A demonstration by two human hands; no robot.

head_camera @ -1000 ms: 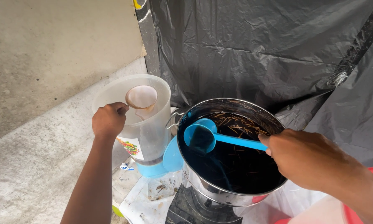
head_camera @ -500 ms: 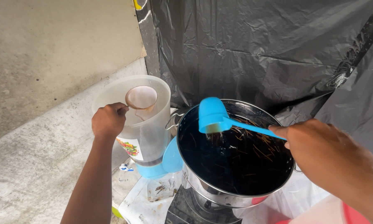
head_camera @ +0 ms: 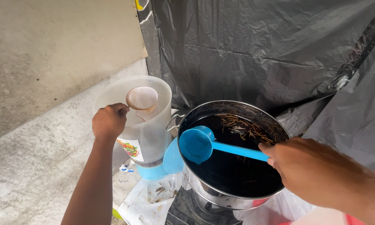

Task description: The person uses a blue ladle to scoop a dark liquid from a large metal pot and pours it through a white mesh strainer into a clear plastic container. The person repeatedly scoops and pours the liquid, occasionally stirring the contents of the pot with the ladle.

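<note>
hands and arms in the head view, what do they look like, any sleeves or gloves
Both are bare: no gloves, rings or watch show on the left hand or the right hand. The left forearm is uncovered down to the frame edge, and the right wrist shows no sleeve either.

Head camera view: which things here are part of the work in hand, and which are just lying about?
In use: blue ladle in right hand; steel pot of dark liquid; strainer held by left hand over clear jug.
Lying about: black plastic sheet; small clear container.

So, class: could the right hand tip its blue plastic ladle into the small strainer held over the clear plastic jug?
Probably yes: the ladle sits beside the jug, with nothing between it and the strainer.
</note>
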